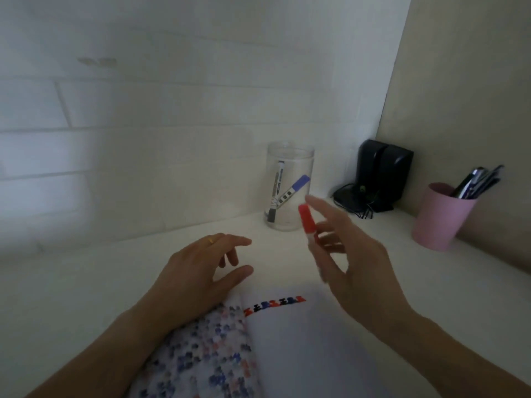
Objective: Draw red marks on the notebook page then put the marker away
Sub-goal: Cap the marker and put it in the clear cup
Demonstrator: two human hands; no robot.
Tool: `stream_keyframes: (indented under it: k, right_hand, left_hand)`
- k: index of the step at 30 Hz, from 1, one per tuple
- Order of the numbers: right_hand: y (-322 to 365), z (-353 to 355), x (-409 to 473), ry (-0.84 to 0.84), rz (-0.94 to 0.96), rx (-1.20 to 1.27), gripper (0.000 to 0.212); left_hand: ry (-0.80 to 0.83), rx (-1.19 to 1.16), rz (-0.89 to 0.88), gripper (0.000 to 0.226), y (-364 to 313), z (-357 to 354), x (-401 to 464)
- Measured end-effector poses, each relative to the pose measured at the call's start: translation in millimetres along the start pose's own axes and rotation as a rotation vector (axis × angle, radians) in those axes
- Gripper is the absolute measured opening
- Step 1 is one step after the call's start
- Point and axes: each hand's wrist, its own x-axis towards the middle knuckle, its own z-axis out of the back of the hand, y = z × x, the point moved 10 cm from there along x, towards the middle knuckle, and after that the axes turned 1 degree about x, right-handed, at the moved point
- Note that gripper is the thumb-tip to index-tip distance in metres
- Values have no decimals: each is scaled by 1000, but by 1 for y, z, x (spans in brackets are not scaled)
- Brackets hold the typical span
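Observation:
An open notebook [301, 349] lies at the near edge of the white desk, its left page full of blue, red and black marks and a short row of red and dark marks along the top of its right page. My right hand [353, 254] hovers above the desk and holds a red-capped marker [308, 225] upright, cap up, just in front of a clear jar [290, 168]. The jar holds a black-capped and a blue-capped marker. My left hand [201, 268] rests on the notebook's top left corner, fingers spread and holding nothing.
A pink cup [436, 219] full of pens stands at the right against the beige side wall. A black device [382, 173] with cables sits in the back corner. White tiled wall behind the white desk [86, 282].

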Motion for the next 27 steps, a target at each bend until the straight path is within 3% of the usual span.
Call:
stream_keyframes:
  k: [7, 12, 20, 27]
  right_hand:
    - [10, 45, 117, -285, -12, 158, 52]
    - [16, 54, 174, -453, 86, 91, 44]
    - [-32, -3, 202, -236, -59, -150, 34]
    - [-55, -22, 203, -131, -212, -182, 19]
  left_hand:
    - [11, 45, 168, 36, 30, -4, 0]
    - [16, 77, 205, 35, 36, -5, 0]
    - [41, 89, 204, 38, 38, -11, 2]
    - [52, 103, 175, 46, 37, -12, 2]
